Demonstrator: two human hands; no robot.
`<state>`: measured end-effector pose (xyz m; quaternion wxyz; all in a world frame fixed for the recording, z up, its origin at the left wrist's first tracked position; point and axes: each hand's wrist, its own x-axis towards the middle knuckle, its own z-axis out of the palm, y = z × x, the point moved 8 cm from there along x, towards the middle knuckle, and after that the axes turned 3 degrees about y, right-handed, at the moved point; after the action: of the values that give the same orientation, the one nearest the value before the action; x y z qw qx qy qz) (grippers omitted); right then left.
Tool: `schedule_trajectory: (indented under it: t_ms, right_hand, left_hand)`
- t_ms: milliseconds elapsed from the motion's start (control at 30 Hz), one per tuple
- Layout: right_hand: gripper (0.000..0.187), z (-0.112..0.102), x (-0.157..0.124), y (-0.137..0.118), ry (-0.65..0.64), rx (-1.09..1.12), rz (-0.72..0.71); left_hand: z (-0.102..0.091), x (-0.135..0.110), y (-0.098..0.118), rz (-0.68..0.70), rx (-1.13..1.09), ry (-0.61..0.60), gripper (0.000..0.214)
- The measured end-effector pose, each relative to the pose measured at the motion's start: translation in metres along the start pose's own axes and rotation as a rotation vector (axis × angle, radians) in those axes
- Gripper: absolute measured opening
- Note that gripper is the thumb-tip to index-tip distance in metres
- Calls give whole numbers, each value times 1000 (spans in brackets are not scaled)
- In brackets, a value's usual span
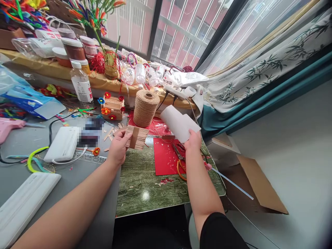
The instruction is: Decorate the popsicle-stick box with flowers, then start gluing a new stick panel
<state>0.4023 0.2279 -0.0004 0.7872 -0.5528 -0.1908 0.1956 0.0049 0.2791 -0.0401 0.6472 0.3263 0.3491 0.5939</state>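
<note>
My left hand is closed on a small panel made of wooden sticks, held upright above the table edge. My right hand grips a piece of white paper or card, lifted over the red sheet. A spool of brown jute twine stands just behind the two hands. Orange-handled scissors lie on the red sheet beside my right wrist.
A small stick house with paper flowers sits left of the twine. On the grey mat lie a white device, a pink glue gun, and loose sticks. Bottles and jars crowd the sill. A cardboard box lies on the floor at right.
</note>
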Motion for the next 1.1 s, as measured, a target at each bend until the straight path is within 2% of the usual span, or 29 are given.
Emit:
schedule_trajectory:
  t_ms: [167,267,433,633,833,967,1100]
  right_hand:
    - [39,37,47,-27,-172,-174,-252]
    - [36,47,62,-28,-214,-220,-308]
    - [35,42,72,-9,-146,-270,-336]
    - [39,33,80,21,-48,-321,-258]
    - [42,32,69,36,-42,-464,-220]
    - [56,28,50,25,-15,-573,-255]
    - [63,26,13,14,-11,-621,-293]
  left_hand:
    - [-7,8,9,50,-23,23,42]
    - [-8,8,7,45,-10,18,43]
    - [-2,4,3,41,17,-34,42]
    - [0,3,1,11,46,-52,43]
    - [2,7,-6,-17,78,-84,46]
    - [3,6,-14,-66,141,-120,52]
    - [3,5,-11,-51,172,-113,55]
